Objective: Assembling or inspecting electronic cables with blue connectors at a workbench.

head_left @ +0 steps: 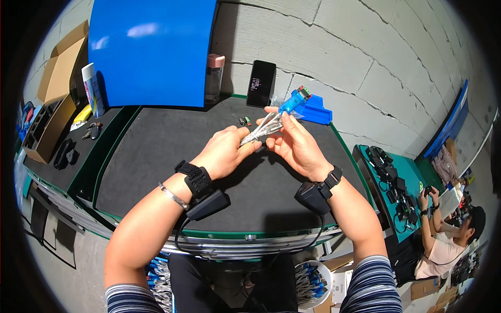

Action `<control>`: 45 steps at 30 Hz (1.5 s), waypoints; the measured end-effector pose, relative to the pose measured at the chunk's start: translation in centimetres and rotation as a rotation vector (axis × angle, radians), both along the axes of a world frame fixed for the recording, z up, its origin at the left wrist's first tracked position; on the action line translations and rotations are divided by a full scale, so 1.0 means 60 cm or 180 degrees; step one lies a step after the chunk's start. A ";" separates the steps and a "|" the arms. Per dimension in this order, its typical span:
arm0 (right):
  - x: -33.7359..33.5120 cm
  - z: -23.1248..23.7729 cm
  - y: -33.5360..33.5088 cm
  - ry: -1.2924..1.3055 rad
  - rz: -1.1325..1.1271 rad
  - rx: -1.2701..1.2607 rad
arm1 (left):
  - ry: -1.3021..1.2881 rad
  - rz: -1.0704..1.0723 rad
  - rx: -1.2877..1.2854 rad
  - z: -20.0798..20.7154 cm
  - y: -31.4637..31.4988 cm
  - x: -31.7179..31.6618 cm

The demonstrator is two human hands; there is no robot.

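Note:
A coiled silvery-grey cable point(265, 129) with a translucent blue connector point(288, 106) at its upper end is held over the black mat point(156, 156). A green terminal block point(304, 92) sits at the connector's tip. My left hand point(225, 150) is closed around the lower end of the cable coil. My right hand point(297, 143) pinches the cable just below the connector, thumb in front; part of its grip is hidden. On the mat beyond my hands lie small green and black pieces point(244, 121).
Behind my right hand is a blue plastic bin point(315, 111). A phone point(261, 83) and a bottle point(214, 78) stand along the wall. Left are an open cardboard box point(52, 109) and keys point(93, 130). Below, a white bucket point(327, 276) holds similar cables. A person point(443, 245) works at right.

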State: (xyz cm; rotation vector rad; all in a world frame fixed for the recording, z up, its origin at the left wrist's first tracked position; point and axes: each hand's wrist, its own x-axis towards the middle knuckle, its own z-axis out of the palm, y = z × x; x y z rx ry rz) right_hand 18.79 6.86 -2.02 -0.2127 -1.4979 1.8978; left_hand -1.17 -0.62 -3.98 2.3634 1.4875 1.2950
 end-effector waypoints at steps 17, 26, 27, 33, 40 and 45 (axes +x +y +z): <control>0.004 -0.017 -0.006 -0.0126 -0.0299 0.0308 | -0.0132 0.0230 -0.1071 0.033 -0.034 0.019; 0.009 -0.046 0.013 -0.1149 -0.0441 0.0497 | 0.0010 0.1091 -0.0391 0.024 -0.029 -0.012; 0.013 -0.044 0.020 -0.1377 -0.0498 0.0672 | -0.0178 0.1084 -0.0172 0.033 -0.040 -0.012; 0.014 -0.070 0.056 -0.1521 -0.0281 0.1189 | -0.0394 0.1362 0.0976 0.064 -0.258 -0.099; -0.003 -0.073 0.061 -0.2089 -0.0273 0.1837 | -0.0177 0.3838 0.0354 -0.198 -0.669 -0.231; 0.029 -0.089 0.116 -0.2188 -0.0298 0.1837 | -0.0837 0.5106 -0.1599 -0.550 -0.934 -0.202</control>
